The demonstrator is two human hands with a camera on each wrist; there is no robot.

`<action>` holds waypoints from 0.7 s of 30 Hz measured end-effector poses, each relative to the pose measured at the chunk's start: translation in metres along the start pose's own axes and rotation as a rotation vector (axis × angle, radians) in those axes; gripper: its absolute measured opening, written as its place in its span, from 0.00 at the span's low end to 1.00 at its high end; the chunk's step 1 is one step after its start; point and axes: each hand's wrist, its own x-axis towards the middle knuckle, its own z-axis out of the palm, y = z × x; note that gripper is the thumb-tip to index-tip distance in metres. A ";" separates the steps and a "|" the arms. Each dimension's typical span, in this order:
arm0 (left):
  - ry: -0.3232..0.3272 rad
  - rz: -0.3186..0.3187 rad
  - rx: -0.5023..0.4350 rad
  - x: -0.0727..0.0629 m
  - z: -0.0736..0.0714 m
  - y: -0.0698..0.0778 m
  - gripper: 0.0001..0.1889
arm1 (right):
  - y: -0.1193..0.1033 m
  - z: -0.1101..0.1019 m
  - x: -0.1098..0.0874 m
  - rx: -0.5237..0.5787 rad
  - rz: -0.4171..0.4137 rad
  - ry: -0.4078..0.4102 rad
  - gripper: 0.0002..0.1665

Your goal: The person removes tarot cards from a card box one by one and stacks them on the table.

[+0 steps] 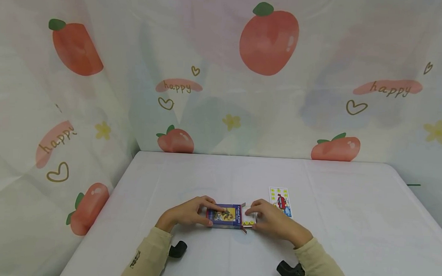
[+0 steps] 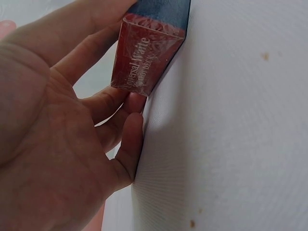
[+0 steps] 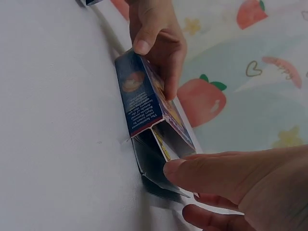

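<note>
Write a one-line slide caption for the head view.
Left hand holds an open card box, right hand touches the jutting card, and a loose card lies farther back.

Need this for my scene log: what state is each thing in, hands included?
Box: lying flat, left end closed, right end open.
Box flaps: unfolded.
Protruding card: partly out of the open end.
Left hand: holding the box.
Right hand: holding the protruding card.
Loose card: flat on the table, picture up, partly hidden by the right hand.
</note>
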 end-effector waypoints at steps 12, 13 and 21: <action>-0.004 -0.002 -0.010 0.000 0.001 0.000 0.25 | 0.008 -0.006 -0.005 0.243 -0.004 -0.032 0.21; -0.004 -0.003 -0.009 0.000 0.001 0.000 0.25 | 0.009 -0.006 -0.005 0.254 -0.005 -0.033 0.22; 0.002 0.001 0.019 0.000 0.000 0.000 0.25 | 0.010 -0.013 -0.004 0.325 -0.022 -0.056 0.26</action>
